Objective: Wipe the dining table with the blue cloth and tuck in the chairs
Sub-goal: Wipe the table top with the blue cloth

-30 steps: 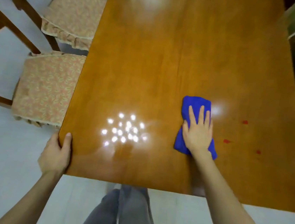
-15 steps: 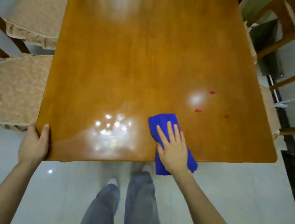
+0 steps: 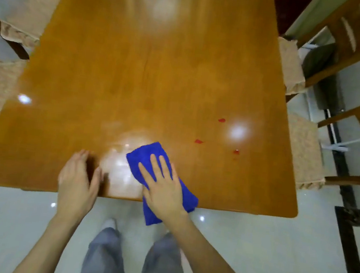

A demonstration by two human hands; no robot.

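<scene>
Blue cloth (image 3: 139, 156): folded into a thick pad and lying at the near edge of the tabletop (image 3: 147, 76), roughly midway along that edge. Its near end hangs off the tabletop over the floor (image 3: 240, 244).

Right hand (image 3: 164, 190): laid flat on the cloth, fingers straight and slightly spread, palm pressing it down.

Left hand (image 3: 77, 183): at the same near edge of the tabletop, just left of the cloth and not touching it. Fingers are relaxed and lightly curved with the thumb apart, and it holds nothing. The hand is blurred, so contact with the wood cannot be confirmed.

Three small red spots (image 3: 198, 141) sit on the tabletop beyond and right of the cloth, clear of it. Glare patches show on the polished wood.

Two cushioned chairs (image 3: 28, 18) stand along the tabletop's left side and two more chairs (image 3: 305, 150) along its right side, with their seats projecting out from the tabletop's edges.

Grey trouser legs (image 3: 104, 258) are visible below the tabletop's near edge.
</scene>
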